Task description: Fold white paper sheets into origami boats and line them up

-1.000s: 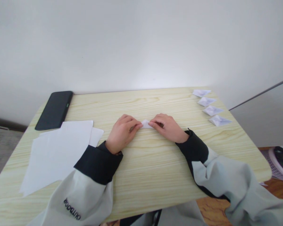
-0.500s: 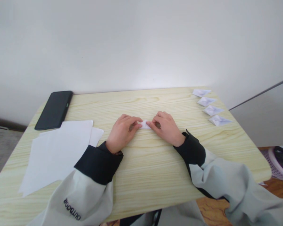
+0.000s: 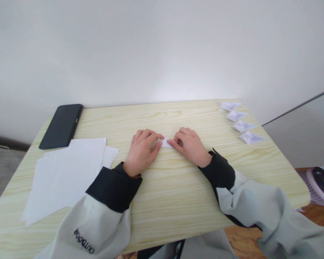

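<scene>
A small folded piece of white paper (image 3: 165, 143) lies on the tabletop between my two hands, partly covered by fingertips. My left hand (image 3: 142, 149) is at its left end, index fingertip on the upper corner and thumb just below, with a small gap between them. At the right end, my right hand (image 3: 190, 146) pinches the paper with its thumb on top and the other fingers curled in. The paper's exact folds are too small to make out.
Several white folded paper boats (image 3: 242, 126) stand in a column at the table's right side. Loose white sheets (image 3: 67, 176) overlap on the left, next to a black phone-like slab (image 3: 61, 126). The wooden table (image 3: 172, 201) meets a white wall. A pink basket (image 3: 317, 187) stands below right.
My left thumb and index finger have spread slightly apart at the paper's left end. The paper looks flatter. My right hand has hardly moved.
</scene>
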Action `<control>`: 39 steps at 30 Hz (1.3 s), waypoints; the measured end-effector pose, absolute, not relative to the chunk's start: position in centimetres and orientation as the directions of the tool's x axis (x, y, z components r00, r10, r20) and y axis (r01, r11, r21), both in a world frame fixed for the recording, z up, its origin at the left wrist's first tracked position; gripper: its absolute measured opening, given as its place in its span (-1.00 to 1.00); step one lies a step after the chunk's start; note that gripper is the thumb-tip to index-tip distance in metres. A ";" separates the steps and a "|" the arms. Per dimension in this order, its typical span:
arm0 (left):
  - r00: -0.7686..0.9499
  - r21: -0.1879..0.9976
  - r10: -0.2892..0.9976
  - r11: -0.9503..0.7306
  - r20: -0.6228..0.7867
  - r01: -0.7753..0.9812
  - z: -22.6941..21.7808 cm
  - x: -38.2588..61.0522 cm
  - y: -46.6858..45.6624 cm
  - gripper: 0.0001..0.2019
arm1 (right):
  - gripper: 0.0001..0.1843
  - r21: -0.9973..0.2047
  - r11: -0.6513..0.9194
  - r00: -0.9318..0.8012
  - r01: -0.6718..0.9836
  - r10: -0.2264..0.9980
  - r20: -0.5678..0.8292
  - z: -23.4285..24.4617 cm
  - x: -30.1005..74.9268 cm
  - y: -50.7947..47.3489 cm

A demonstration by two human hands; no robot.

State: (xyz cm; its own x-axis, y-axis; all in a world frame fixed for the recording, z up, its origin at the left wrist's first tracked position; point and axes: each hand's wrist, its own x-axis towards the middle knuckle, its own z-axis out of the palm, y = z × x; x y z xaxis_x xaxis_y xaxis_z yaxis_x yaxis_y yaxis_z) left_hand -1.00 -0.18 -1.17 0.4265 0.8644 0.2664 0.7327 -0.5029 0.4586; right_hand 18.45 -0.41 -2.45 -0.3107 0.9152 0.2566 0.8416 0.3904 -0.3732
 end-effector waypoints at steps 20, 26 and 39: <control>0.413 0.442 0.872 -0.489 0.262 0.752 -1.9 -1.2 0.2 -0.78 | -0.82 -0.658 0.373 -0.395 0.654 0.910 0.123 -2.2 19.9 0.4; 0.552 0.361 0.765 -0.643 0.332 0.675 -1.8 -1.6 0.4 -0.80 | -0.87 -0.610 0.495 -0.439 0.618 0.862 0.255 -2.4 20.3 0.1; 0.545 0.332 0.693 -0.712 0.472 0.619 -1.4 -1.2 0.4 -0.77 | -0.76 -0.498 0.655 -0.471 0.569 0.755 0.455 -2.3 20.1 -0.2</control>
